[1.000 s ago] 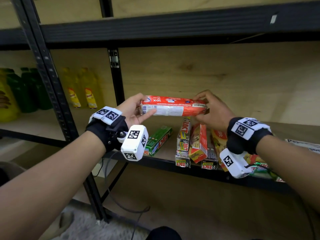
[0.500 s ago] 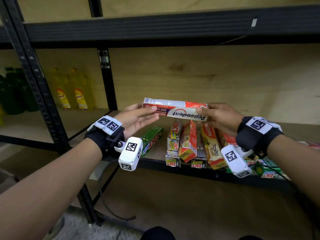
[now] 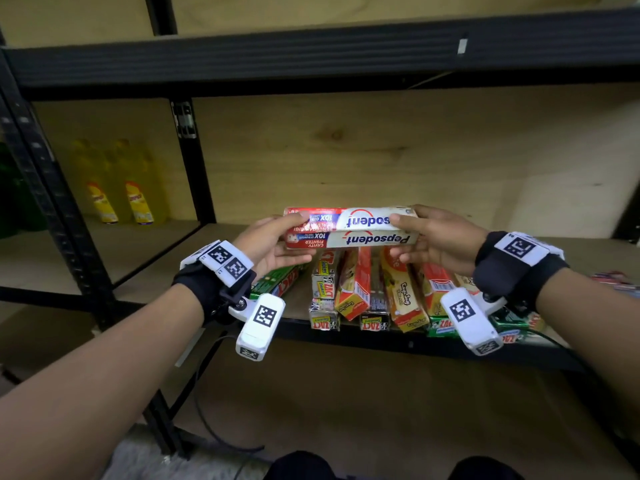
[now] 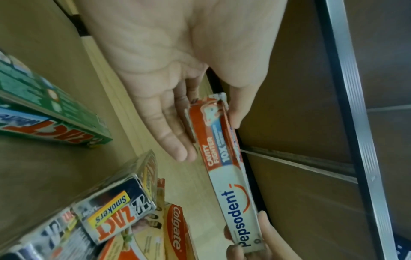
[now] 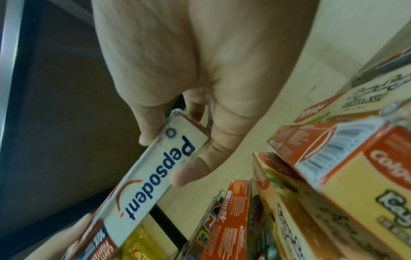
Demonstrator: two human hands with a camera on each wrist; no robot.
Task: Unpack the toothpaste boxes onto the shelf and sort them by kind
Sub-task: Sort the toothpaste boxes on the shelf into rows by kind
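Note:
Both my hands hold one red-and-white Pepsodent box (image 3: 349, 230) level and lengthwise above the shelf board (image 3: 298, 303), logo upside down to me. My left hand (image 3: 273, 247) grips its red left end, thumb on top and fingers beneath (image 4: 175, 140). My right hand (image 3: 436, 237) pinches the white right end (image 5: 177, 140). Below the box lie Zact Smokers boxes (image 3: 323, 282), yellow-and-red Colgate boxes (image 3: 403, 296) and a green Zact box (image 3: 277, 282), all pointing front to back. More green boxes are partly hidden behind my right wrist.
Yellow bottles (image 3: 135, 199) stand in the bay to the left, past a black upright post (image 3: 194, 161). A black beam of the upper shelf (image 3: 311, 53) runs overhead. Bare plywood board stretches behind the box and to the right (image 3: 588, 251).
The Pepsodent box has been rolled about its length, so its logo faces now show. Both hands kept their hold on its ends and brought it lower, closer to the boxes.

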